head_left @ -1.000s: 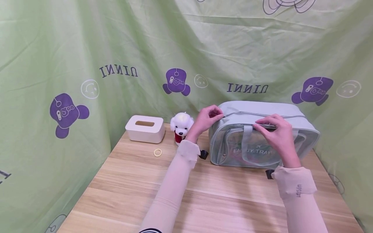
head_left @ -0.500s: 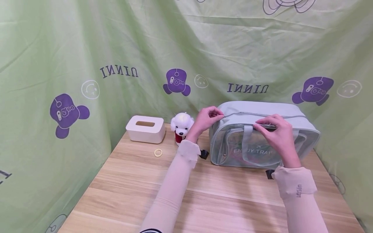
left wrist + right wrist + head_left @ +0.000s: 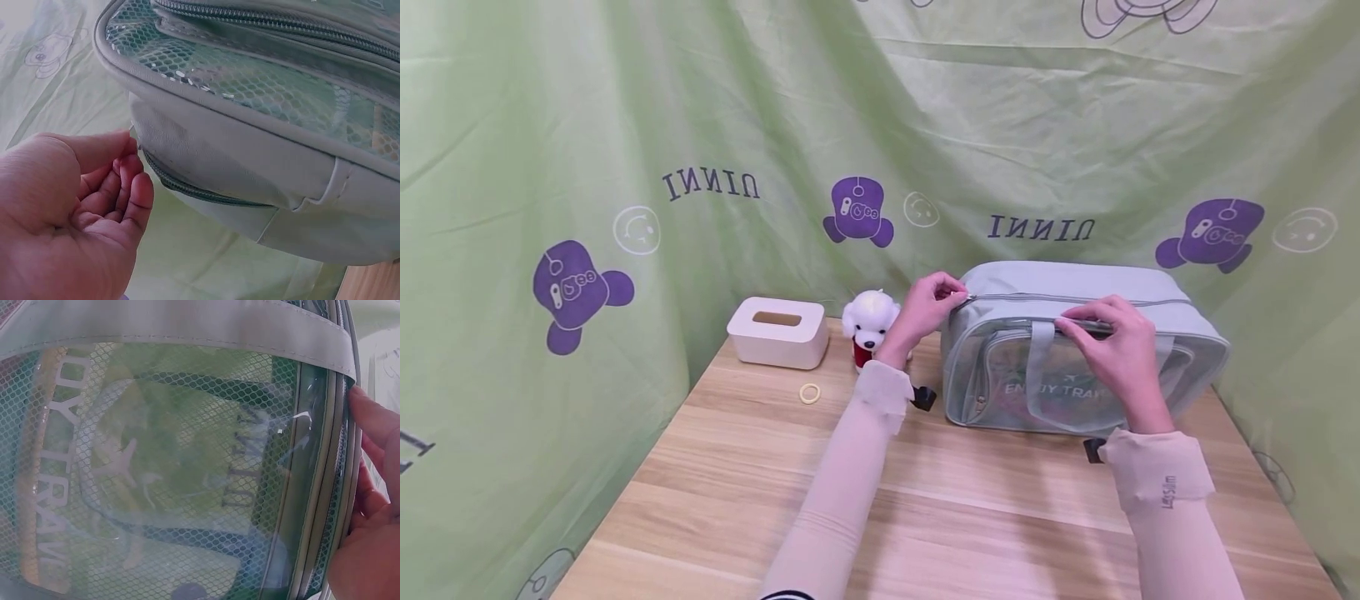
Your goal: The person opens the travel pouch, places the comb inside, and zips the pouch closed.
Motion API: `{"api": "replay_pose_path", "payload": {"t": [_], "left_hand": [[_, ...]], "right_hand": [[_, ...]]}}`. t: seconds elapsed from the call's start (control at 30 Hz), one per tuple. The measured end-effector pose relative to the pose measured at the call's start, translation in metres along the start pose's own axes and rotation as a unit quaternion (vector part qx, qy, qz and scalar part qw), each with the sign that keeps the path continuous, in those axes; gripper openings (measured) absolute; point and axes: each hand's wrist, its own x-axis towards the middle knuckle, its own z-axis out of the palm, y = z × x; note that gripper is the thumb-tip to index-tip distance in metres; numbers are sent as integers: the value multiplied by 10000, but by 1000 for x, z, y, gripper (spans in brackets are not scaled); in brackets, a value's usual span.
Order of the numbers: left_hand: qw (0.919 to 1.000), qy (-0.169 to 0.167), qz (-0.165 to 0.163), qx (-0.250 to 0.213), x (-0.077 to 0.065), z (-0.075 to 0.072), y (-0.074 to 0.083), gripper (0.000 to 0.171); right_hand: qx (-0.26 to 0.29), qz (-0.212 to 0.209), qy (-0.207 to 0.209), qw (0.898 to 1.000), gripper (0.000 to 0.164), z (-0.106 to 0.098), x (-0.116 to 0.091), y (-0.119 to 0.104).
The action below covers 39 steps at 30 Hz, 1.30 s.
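Observation:
A pale grey-green travel bag [image 3: 1075,281] with a clear mesh-patterned front stands at the table's back right. In the head view my left hand [image 3: 925,310] is at the left end of its top zipper [image 3: 1037,297]. Thumb and fingers of that hand [image 3: 81,200] pinch at the zipper's end in the left wrist view; the pull itself is mostly hidden by the fingertips. My right hand [image 3: 1122,350] pinches the bag's upper front edge, beside the strap handle [image 3: 1041,367]. From the right wrist, the thumb [image 3: 375,415] lies against the rim of the clear panel.
Left of the bag sits a white toy dog [image 3: 871,317] in red, partly behind my left wrist. A cream tissue box [image 3: 778,337] stands farther left, with a pale yellow ring [image 3: 809,393] in front. Green printed curtain [image 3: 775,233] surrounds the wooden table [image 3: 745,483].
My left hand has shifted slightly left and round the bag's top left corner, and the zipper line there now looks straighter. The right hand keeps its hold.

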Motion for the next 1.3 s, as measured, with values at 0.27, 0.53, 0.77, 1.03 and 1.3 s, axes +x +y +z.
{"api": "replay_pose_path", "payload": {"t": [0.27, 0.53, 0.77, 1.03, 1.3], "left_hand": [[9986, 325, -340, -244, -14, -6, -9, 14], [9948, 683, -382, -657, -28, 2, -25, 16], [9932, 730, -431, -799, -32, 4, -32, 17], [9960, 445, -28, -772, -30, 3, -41, 15], [9973, 267, 321, -606, -30, 0, -42, 15]], "right_hand": [[55, -16, 139, 9999, 14, 2, -1, -1], [144, -115, 204, 9996, 14, 2, -3, 2], [149, -207, 272, 9993, 14, 4, -4, 4], [34, -204, 177, 9996, 14, 5, -5, 4], [-130, -643, -427, 9969, 15, 20, 1, -12]]}}
